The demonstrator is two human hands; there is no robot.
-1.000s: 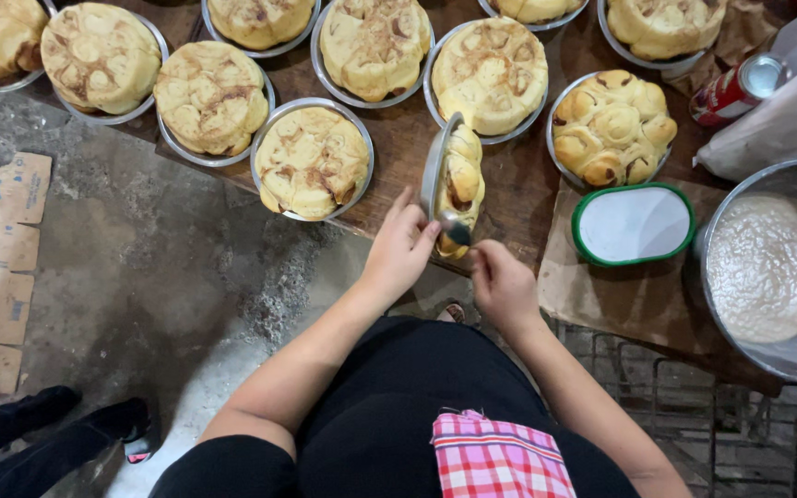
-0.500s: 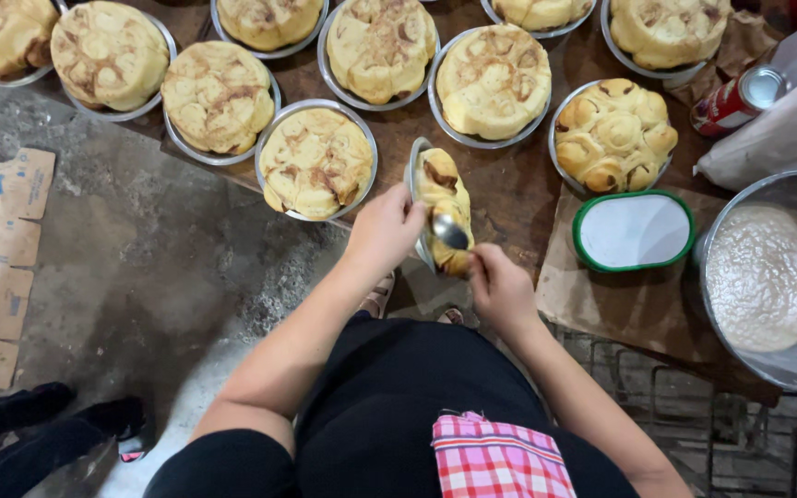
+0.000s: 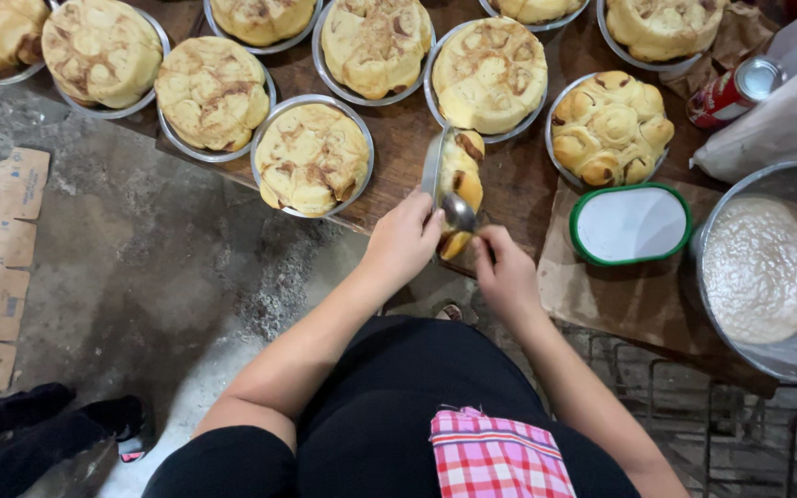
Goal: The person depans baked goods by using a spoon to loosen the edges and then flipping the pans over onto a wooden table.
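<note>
Metal pan [image 3: 435, 171], tilted on edge at the table's [image 3: 398, 152] near edge, gripped by left hand [image 3: 405, 242]; right hand [image 3: 502, 269] clasped spoon [image 3: 458, 212] against bun [image 3: 462, 184]. Risk: the bun could slide off, the pan being so steep.

Tilted pan [image 3: 437, 175] between bun pans [image 3: 314, 155], lidded tub [image 3: 630, 224] right

Soft, even light falls from above, bright enough to show the pale yellow rolls in their round metal pans [image 3: 311, 157] clearly, with no hard shadows. The dark brown wooden surface [image 3: 398, 138] stays dim between the pans. Small glints sit on the pan rims and on the shiny metal spoon [image 3: 458, 212]. The grey concrete floor [image 3: 140, 267] at the near left is duller. Focus is sharp across the middle; the far corners bend slightly outward.
</note>
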